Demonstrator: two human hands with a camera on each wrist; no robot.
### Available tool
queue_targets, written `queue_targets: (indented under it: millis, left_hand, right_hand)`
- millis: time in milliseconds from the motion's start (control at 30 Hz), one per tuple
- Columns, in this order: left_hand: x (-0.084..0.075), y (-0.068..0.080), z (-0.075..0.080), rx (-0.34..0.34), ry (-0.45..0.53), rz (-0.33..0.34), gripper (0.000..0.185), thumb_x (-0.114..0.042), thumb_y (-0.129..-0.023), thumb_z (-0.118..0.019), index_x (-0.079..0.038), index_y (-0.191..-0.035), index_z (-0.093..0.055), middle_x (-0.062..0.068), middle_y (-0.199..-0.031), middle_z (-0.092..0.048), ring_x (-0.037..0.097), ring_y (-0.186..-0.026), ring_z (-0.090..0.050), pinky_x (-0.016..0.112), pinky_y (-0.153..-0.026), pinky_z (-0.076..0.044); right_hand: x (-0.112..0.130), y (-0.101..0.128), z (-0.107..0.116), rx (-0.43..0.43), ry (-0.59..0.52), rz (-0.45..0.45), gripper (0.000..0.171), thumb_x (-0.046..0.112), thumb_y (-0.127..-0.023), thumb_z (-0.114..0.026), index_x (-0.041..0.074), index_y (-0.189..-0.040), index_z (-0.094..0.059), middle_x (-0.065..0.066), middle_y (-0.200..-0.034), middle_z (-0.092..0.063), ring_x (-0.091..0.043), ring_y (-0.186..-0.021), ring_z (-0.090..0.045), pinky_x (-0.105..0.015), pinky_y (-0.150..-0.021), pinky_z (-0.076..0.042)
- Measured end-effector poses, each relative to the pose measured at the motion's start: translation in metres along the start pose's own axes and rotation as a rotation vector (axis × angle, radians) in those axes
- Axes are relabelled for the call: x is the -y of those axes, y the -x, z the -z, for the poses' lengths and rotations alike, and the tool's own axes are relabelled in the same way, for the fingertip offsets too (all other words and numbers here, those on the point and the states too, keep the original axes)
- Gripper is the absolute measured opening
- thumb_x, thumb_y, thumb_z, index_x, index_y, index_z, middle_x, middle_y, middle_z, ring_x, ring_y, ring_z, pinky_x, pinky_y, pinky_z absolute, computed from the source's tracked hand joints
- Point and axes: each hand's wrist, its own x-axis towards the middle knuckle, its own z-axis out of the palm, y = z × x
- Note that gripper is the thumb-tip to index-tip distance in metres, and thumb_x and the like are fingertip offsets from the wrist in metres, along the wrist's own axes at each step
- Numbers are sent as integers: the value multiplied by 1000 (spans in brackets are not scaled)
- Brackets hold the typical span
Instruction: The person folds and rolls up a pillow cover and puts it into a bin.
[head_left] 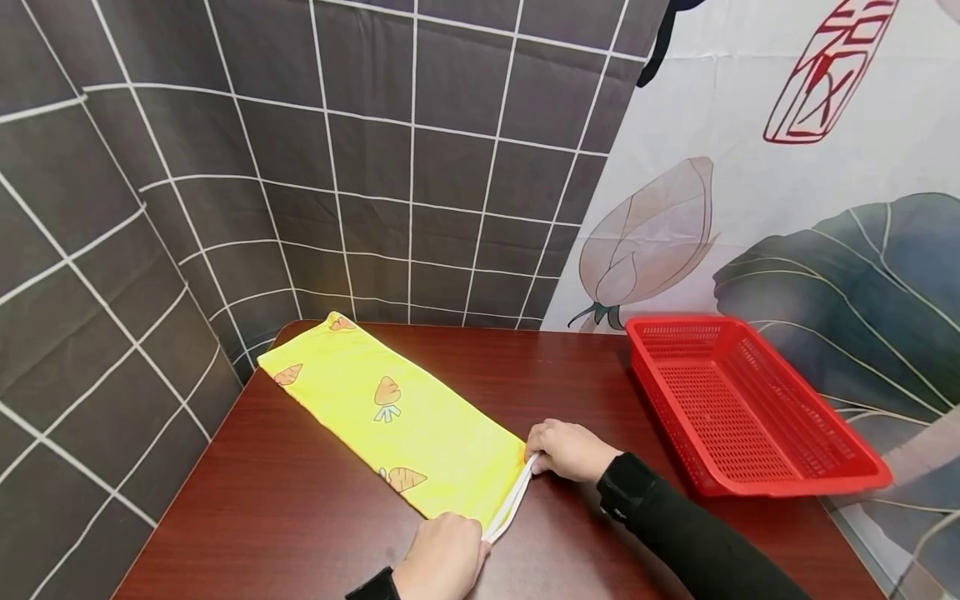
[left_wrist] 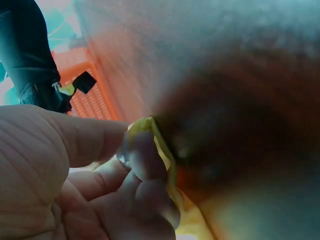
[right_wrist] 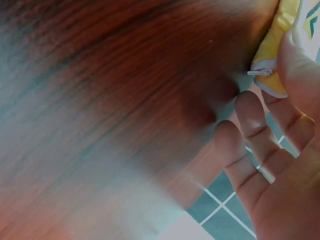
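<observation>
A long yellow cloth cover (head_left: pixel 427 408) printed with carrots lies flat and slanted across the table. Its near end has a white-edged opening (head_left: pixel 512 500) that gapes slightly. My left hand (head_left: pixel 444 557) pinches the near corner of this end between thumb and fingers. At the other corner, my right hand (head_left: pixel 568 450) holds the edge, thumb over the cloth. A small pale zipper pull (right_wrist: pixel 260 73) shows beside the right thumb in the right wrist view, where the other fingers (right_wrist: pixel 250 112) are spread. The left wrist view shows the folded yellow edge (left_wrist: pixel 167 160) at the left fingertips.
A red plastic basket (head_left: pixel 678 417) with perforated walls stands at the table's right side. The brown wooden table (head_left: pixel 285 508) ends at a dark gridded curtain (head_left: pixel 360 167) behind and to the left. A printed white cloth (head_left: pixel 720 108) hangs at the right.
</observation>
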Motion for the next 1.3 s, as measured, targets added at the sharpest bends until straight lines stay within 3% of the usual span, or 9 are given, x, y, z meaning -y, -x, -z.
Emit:
queue_targets:
  millis: [100, 267, 533, 633, 767, 900, 1067, 1300]
  left_hand:
    - [-6, 5, 8, 37, -32, 30, 41, -37, -102, -67, -16, -68, -62, 1, -63, -61, 19, -59, -63, 38, -51, -48]
    - [-9, 7, 9, 71, -95, 46, 40, -36, -105, -62, -15, -71, -62, 2, -65, -61, 19, -60, -63, 40, -53, -50]
    - [-8, 6, 6, 34, -229, -7, 23, -18, -85, -75, -19, -69, -59, -2, -63, -58, 13, -56, -57, 37, -48, -48]
    - [-7, 6, 6, 29, -259, -14, 23, -19, -85, -76, -19, -68, -60, -2, -62, -59, 12, -55, -56, 37, -47, -48]
    - [-6, 6, 10, 62, -244, 4, 26, -24, -90, -75, -19, -68, -62, -2, -61, -58, 12, -56, -56, 40, -48, -49]
    - [-5, 5, 13, 100, -188, 70, 34, -33, -100, -66, -19, -69, -63, -1, -63, -61, 15, -59, -59, 43, -53, -52]
    - [-4, 3, 16, 141, -140, 136, 40, -38, -105, -61, -17, -70, -63, 2, -67, -63, 19, -63, -63, 46, -59, -54]
    - [-6, 4, 19, 136, -154, 183, 41, -42, -102, -65, -16, -70, -65, 3, -67, -63, 21, -65, -65, 46, -62, -55]
  right_hand:
    - [-1, -3, 0, 27, -3, -8, 12, 19, -91, -83, 28, -91, -75, 12, -92, -68, -7, -88, -56, -30, -82, -57]
    - [0, -9, 2, 65, -27, -23, 15, 18, -93, -82, 28, -88, -72, 14, -85, -64, -7, -81, -55, -28, -81, -53]
    - [7, -16, 7, 73, -54, -93, 17, 23, -92, -83, 30, -86, -69, 17, -77, -62, -7, -74, -54, -27, -77, -50]
    - [7, -17, 7, 66, -116, -160, 17, 23, -90, -86, 30, -86, -70, 16, -76, -63, -8, -74, -56, -28, -75, -50]
    - [4, -18, 6, 45, -242, -238, 21, 19, -85, -90, 27, -82, -70, 13, -74, -65, -10, -72, -58, -28, -71, -50]
    - [1, -18, 4, 33, -330, -282, 22, 16, -81, -93, 23, -78, -72, 8, -70, -65, -12, -68, -58, -27, -64, -50]
    - [4, -19, 1, 20, -335, -307, 22, 18, -82, -93, 23, -74, -72, 8, -67, -64, -12, -67, -56, -25, -63, -49]
    - [11, -19, 0, -9, -319, -311, 22, 17, -83, -91, 22, -75, -71, 9, -66, -63, -11, -66, -56, -24, -62, -49]
